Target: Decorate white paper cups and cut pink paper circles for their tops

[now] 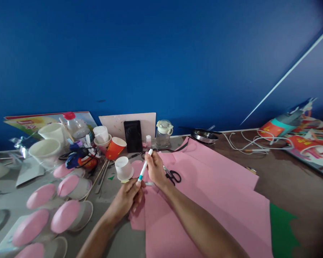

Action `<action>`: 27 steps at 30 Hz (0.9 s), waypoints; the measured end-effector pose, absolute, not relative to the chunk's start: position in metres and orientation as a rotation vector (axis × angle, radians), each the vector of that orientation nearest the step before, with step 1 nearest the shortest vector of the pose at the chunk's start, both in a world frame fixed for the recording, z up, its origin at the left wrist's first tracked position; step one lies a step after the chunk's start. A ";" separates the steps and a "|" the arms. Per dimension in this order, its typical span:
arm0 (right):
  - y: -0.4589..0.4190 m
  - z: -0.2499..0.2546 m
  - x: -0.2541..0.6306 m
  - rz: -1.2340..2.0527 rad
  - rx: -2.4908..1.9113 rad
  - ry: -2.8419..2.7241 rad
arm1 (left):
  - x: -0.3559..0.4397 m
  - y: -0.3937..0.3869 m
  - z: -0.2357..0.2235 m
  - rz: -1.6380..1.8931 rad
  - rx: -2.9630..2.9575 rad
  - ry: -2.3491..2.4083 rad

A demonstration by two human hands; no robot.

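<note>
A white marker [144, 167] with a teal band slants between my two hands. Around its lower, teal-banded end the fingers of my left hand [126, 197] are closed. My right hand [156, 169] grips the marker near its upper end with thumb and fingers. Beneath both hands lie large sheets of pink paper [210, 200]. Black-handled scissors [173, 176] rest on the paper just right of my right hand, their blades partly hidden by it. A white paper cup [124, 168] stands upside down to the left of the marker.
On the left stand several cups topped with pink paper [66, 216], plus stacked white cups [45, 150]. Along the wall are a black phone [132, 136], a glass jar [163, 134] and a small pan [204, 136]. White cables [239, 148] and green paper [282, 229] lie right.
</note>
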State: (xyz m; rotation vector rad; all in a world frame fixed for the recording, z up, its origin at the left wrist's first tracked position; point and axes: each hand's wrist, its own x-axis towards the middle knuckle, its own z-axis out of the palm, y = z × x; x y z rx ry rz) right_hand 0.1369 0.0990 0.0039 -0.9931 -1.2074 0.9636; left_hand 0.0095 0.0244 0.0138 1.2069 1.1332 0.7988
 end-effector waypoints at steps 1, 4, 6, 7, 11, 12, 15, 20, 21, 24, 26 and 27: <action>0.099 0.004 0.137 0.966 -0.990 -1.225 | 0.008 0.024 0.013 0.787 1.166 1.108; 0.103 0.002 0.139 0.970 -0.983 -1.292 | 0.004 0.025 0.013 0.802 1.063 1.053; 0.106 -0.001 0.141 0.943 -0.997 -1.352 | 0.001 0.028 0.013 0.884 1.013 1.024; 0.108 -0.002 0.142 0.912 -1.020 -1.391 | -0.001 0.030 0.013 0.956 0.997 1.016; 0.112 -0.010 0.146 0.723 -1.197 -1.576 | -0.010 0.037 0.012 1.362 0.985 1.069; 0.112 -0.012 0.147 0.678 -1.239 -1.611 | -0.013 0.039 0.011 1.457 0.992 1.111; 0.111 -0.017 0.148 0.556 -1.324 -1.735 | -0.022 0.044 0.005 1.669 1.041 1.313; 0.112 -0.023 0.152 0.229 -1.525 -2.090 | -0.038 0.055 -0.014 1.609 1.216 1.708; 0.113 -0.023 0.153 0.193 -1.549 -2.098 | -0.041 0.057 -0.018 1.558 1.277 1.803; 0.116 -0.024 0.154 0.123 -1.573 -2.052 | -0.048 0.061 -0.025 1.483 1.365 1.959; 0.118 -0.022 0.155 0.098 -1.578 -1.967 | -0.050 0.063 -0.027 1.483 1.360 1.991; 0.119 -0.020 0.155 0.089 -1.572 -1.907 | -0.051 0.063 -0.027 1.480 1.359 2.008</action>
